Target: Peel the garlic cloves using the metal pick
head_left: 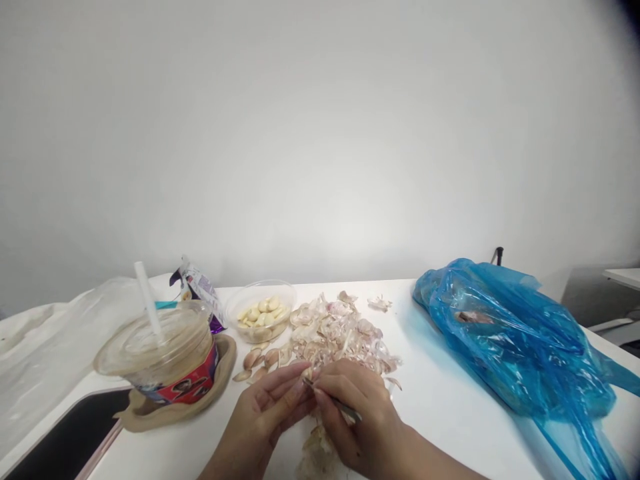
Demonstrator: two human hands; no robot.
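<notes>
My left hand [263,417] and my right hand [357,417] meet low in the middle of the white table [440,400]. The left fingers pinch a garlic clove [307,375]. The right hand grips a thin metal blade [336,403] whose tip touches the clove. Just beyond the hands lies a heap of garlic skins [340,333]. Several unpeeled cloves [257,363] lie to its left. A clear bowl [260,293] holding peeled cloves [263,313] stands behind them. More skins [317,453] lie under my hands.
A lidded drink cup [160,353] with a white straw sits in a brown holder at left. A dark phone or tablet [70,440] lies at the lower left. A snack packet [197,287] and clear plastic [45,347] sit behind. A blue plastic bag [515,333] fills the right.
</notes>
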